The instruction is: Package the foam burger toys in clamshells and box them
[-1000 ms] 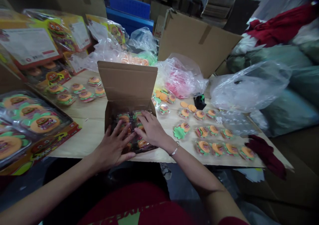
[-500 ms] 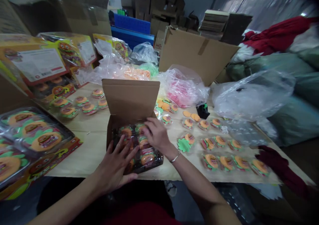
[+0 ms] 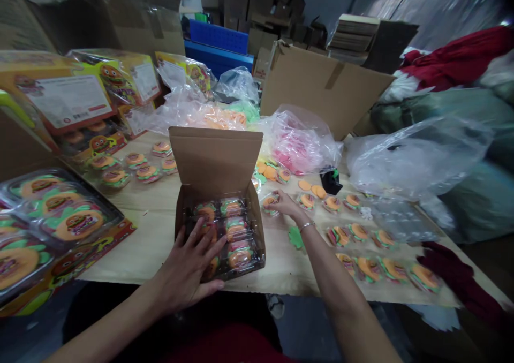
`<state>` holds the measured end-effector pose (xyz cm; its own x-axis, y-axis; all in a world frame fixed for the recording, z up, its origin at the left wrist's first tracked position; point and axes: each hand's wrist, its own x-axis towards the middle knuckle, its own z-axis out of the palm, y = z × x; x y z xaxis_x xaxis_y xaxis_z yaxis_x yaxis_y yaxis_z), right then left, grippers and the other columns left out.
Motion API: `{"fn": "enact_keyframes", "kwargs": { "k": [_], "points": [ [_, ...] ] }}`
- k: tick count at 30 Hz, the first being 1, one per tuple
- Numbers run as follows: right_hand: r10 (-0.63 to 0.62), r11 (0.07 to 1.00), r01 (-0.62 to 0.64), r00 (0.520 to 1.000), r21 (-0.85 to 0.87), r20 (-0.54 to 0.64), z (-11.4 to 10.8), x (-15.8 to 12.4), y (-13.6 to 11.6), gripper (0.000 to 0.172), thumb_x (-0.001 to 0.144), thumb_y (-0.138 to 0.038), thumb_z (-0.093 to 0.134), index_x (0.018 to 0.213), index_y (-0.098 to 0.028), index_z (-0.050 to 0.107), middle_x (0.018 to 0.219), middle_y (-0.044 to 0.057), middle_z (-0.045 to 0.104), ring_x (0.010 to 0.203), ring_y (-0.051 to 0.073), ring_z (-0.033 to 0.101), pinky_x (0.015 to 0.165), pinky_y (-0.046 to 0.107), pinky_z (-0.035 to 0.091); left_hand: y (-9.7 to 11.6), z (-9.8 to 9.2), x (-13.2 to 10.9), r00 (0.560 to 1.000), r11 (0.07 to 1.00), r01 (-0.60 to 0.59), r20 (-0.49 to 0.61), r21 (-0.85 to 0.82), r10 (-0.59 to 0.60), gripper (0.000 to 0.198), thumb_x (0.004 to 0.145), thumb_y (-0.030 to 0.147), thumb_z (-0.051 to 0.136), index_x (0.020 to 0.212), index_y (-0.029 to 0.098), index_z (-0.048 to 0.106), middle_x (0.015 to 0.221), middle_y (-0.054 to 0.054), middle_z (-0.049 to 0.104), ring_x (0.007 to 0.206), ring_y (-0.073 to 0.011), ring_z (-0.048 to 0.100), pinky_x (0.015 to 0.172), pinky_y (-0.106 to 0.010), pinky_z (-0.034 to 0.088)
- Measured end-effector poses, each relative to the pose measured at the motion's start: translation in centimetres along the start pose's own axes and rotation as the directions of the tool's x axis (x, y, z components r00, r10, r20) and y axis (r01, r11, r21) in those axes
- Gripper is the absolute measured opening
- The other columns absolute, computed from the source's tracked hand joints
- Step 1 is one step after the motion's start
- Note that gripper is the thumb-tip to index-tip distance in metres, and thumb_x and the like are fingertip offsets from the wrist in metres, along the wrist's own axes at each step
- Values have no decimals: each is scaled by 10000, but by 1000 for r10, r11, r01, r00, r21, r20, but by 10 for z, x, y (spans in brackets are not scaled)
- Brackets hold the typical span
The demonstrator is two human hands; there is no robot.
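Observation:
An open cardboard box [image 3: 219, 157] with its lid raised holds several toy burgers [image 3: 240, 255] in clear plastic packs, set in two columns. My left hand [image 3: 193, 261] lies with fingers spread over the left column, partly covering it. To the right of the box, my right hand [image 3: 286, 204] has its fingers closed at the edge of a single clear-packed toy burger [image 3: 269, 203], low over the table. Close to my right wrist is a green foam lettuce piece [image 3: 296, 237].
Rows of packed toy burgers [image 3: 395, 269] lie on the table's right side, near clear plastic trays [image 3: 401, 221]. Bags of pink pieces [image 3: 295, 151] and orange pieces stand behind the box. Filled display boxes [image 3: 76, 100] stack at left. A dark red cloth [image 3: 450, 264] lies at the right edge.
My right hand has left the inside of the box and moved right to the single packed burger. My left hand has stayed on the burgers in the box. The view has shifted slightly.

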<state>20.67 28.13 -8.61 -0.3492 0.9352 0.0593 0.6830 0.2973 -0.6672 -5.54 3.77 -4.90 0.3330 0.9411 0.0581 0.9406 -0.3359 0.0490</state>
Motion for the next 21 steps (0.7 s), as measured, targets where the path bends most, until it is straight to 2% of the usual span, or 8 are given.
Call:
{"fn": "enact_keyframes", "kwargs": {
  "k": [2, 4, 6, 7, 9, 12, 16, 21],
  "points": [
    [9, 1000, -9, 1000, -23, 12, -12, -10, -7, 436, 629, -310, 777, 980, -126, 596, 894, 66, 649, 791, 208, 607, 714, 326, 501, 1, -3, 1, 999, 1000, 10, 31, -14, -10, 799, 799, 742, 394, 1478, 332, 295, 1497, -135, 391, 1423, -448, 132, 1031, -702, 238],
    [-29, 999, 27, 992, -17, -125, -26, -22, -30, 456, 677, -305, 733, 1065, -139, 559, 1023, 100, 619, 898, 236, 592, 785, 373, 496, 2, -5, 1, 998, 999, 17, 59, -27, -15, 811, 799, 749, 382, 1483, 324, 282, 1506, -142, 372, 1426, -449, 115, 1026, -711, 239],
    [-137, 982, 170, 938, 78, -318, -35, -34, -67, 570, 729, -317, 698, 1227, -160, 469, 1177, 127, 553, 1018, 245, 563, 851, 390, 487, 4, -8, 2, 996, 999, 24, 86, -37, -20, 828, 792, 762, 371, 1483, 314, 284, 1518, -146, 348, 1428, -449, 95, 1029, -717, 228],
    [-224, 941, 294, 914, 170, -338, -35, -38, -89, 625, 754, -315, 684, 1301, -183, 411, 1229, 122, 525, 1050, 232, 556, 863, 374, 491, 4, -9, 2, 995, 999, 27, 99, -40, -23, 832, 792, 765, 365, 1483, 307, 289, 1524, -146, 338, 1430, -449, 85, 1033, -719, 218],
    [-421, 828, 471, 881, 305, -218, -22, -40, -133, 539, 772, -286, 676, 1261, -214, 461, 1199, 86, 541, 1030, 204, 572, 879, 348, 491, 5, -11, 2, 992, 998, 37, 119, -43, -32, 832, 798, 766, 344, 1481, 294, 297, 1530, -147, 324, 1432, -448, 67, 1042, -721, 198],
    [-578, 745, 531, 816, 403, -9, 22, -29, -174, 380, 748, -260, 715, 1092, -207, 562, 1072, 37, 604, 971, 176, 591, 869, 319, 481, 3, -12, 3, 991, 998, 41, 129, -49, -34, 841, 801, 777, 304, 1482, 284, 299, 1528, -158, 325, 1433, -446, 50, 1048, -717, 187],
    [-486, 832, 416, 865, 367, 121, 68, -8, -171, 340, 747, -285, 732, 1032, -182, 578, 921, 16, 643, 826, 164, 600, 757, 294, 470, 2, -11, 4, 991, 997, 29, 129, -67, -20, 847, 805, 774, 297, 1488, 273, 287, 1532, -164, 314, 1437, -434, 57, 1062, -695, 189],
    [-527, 825, 477, 843, 303, 106, 72, -11, -156, 345, 792, -245, 694, 1100, -192, 549, 1019, 43, 644, 907, 180, 598, 817, 307, 451, -1, -3, -12, 999, 988, -49, 8, -148, 51, 856, 790, 764, 368, 1483, 267, 291, 1488, -165, 393, 1410, -411, 220, 1069, -654, 234]
  ]
}}
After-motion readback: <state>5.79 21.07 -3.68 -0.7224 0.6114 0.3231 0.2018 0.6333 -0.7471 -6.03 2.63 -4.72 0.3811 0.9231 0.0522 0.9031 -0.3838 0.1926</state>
